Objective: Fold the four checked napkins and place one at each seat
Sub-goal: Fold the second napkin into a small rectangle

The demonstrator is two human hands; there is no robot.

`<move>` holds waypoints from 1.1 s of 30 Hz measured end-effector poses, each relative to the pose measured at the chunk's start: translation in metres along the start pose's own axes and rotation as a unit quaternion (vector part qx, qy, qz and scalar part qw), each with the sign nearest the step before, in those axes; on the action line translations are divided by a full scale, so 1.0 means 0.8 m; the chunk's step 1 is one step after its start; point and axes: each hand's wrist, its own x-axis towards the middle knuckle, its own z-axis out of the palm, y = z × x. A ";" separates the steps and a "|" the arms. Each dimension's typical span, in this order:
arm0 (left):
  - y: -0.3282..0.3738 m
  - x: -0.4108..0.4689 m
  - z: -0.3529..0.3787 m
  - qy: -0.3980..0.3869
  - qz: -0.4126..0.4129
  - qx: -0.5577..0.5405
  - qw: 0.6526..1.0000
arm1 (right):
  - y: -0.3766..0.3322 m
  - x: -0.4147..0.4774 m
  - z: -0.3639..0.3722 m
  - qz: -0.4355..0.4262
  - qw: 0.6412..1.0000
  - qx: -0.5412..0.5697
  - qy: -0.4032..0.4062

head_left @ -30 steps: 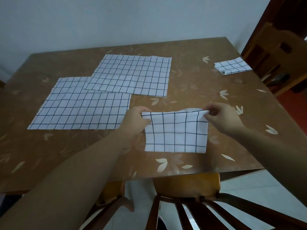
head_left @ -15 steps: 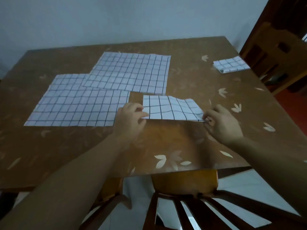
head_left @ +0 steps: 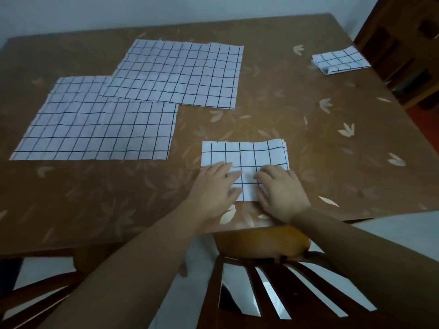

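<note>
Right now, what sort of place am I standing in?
Probably a home dining room: a leaf-patterned dining table, a wooden chair at its near edge, another chair at its right side, and a folded checked napkin laid by that seat.

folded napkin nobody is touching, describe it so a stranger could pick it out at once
On the brown table, follow the right edge toward the far corner, next to the wooden chair. A small folded napkin lies there alone. Unlike the other folded napkin, pressed under the left hand and right hand, nothing touches it.
</note>
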 end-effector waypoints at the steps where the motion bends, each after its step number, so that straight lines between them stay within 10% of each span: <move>1: 0.008 0.009 0.006 -0.017 -0.013 -0.002 1.000 | -0.007 0.007 0.004 0.006 1.000 0.009 -0.003; 16: -0.007 0.050 0.042 -0.079 -0.012 0.045 0.996 | 0.040 0.018 0.032 0.179 0.983 -0.003 -0.041; 24: -0.006 0.050 0.039 -0.077 -0.016 0.045 0.996 | 0.062 0.063 -0.003 0.399 0.867 0.298 0.039; 33: -0.004 0.040 0.040 -0.073 -0.021 0.048 0.996 | 0.070 0.059 -0.021 0.446 0.801 0.398 0.004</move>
